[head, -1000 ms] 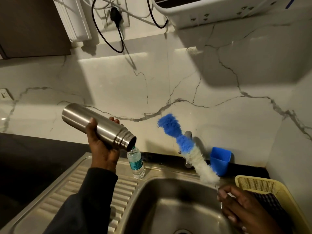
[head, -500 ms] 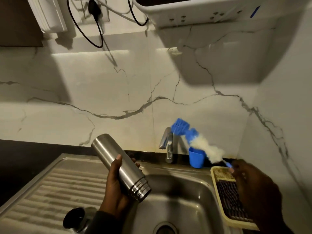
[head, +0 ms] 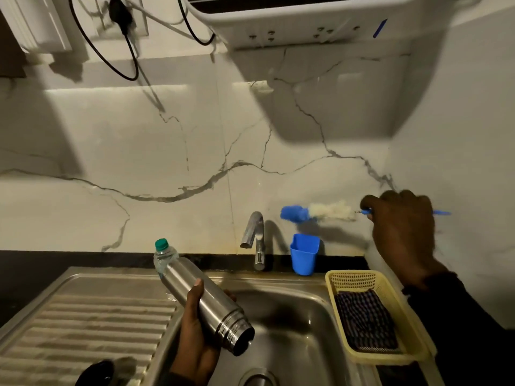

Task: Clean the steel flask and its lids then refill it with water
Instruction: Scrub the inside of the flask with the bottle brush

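My left hand [head: 195,327] grips the steel flask [head: 207,303] around its body, tilted with the open mouth pointing down over the sink basin [head: 292,344]. My right hand [head: 401,232] holds the thin blue handle of a bottle brush [head: 315,211], raised level near the right wall, its blue and white bristles pointing left above a blue cup [head: 304,253]. A dark round lid [head: 96,373] lies on the draining board [head: 83,321] at the bottom left.
A steel tap [head: 255,235] stands behind the basin. A small plastic water bottle [head: 163,254] with a green cap stands behind the flask. A yellow basket [head: 401,302] holding a dark cloth sits right of the sink. A white appliance [head: 306,20] hangs overhead.
My right hand has lifted the brush up and turned it level, above the blue cup. The flask has stayed tilted mouth-down over the basin in my left hand.
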`<state>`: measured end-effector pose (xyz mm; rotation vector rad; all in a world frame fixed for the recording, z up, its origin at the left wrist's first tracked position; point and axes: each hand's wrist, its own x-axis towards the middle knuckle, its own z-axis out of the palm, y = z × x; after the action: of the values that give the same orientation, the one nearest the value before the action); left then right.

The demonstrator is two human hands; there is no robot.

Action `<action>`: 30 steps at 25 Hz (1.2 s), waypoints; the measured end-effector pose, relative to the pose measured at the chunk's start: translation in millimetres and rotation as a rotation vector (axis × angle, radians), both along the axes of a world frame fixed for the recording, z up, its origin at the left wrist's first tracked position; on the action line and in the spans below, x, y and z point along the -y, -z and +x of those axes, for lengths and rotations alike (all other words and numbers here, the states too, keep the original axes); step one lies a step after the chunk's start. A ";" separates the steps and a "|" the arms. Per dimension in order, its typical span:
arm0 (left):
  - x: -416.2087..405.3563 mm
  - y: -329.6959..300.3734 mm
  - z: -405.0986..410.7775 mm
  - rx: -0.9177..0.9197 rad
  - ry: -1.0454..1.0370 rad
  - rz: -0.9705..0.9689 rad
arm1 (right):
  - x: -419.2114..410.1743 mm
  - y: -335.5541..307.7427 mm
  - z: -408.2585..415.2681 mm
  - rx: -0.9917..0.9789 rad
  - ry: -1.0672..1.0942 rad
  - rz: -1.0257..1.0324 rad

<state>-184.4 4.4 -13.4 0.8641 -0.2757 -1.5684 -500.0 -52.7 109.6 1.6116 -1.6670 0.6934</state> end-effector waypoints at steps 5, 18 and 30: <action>5.9 -2.8 -7.5 -0.031 -0.019 0.034 | 33.5 -23.6 5.7 -0.152 -0.007 0.088; 9.1 6.9 -3.6 -0.157 -0.076 0.176 | 86.4 -56.4 30.5 -0.564 0.164 0.453; 7.3 14.0 -15.9 -0.159 -0.100 0.220 | 164.3 -1.8 43.5 -0.997 -0.242 0.421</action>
<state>-200.3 -3.0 -27.4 0.9017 0.0548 -1.5824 -456.5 -216.9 111.4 1.9811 -0.8964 -0.3839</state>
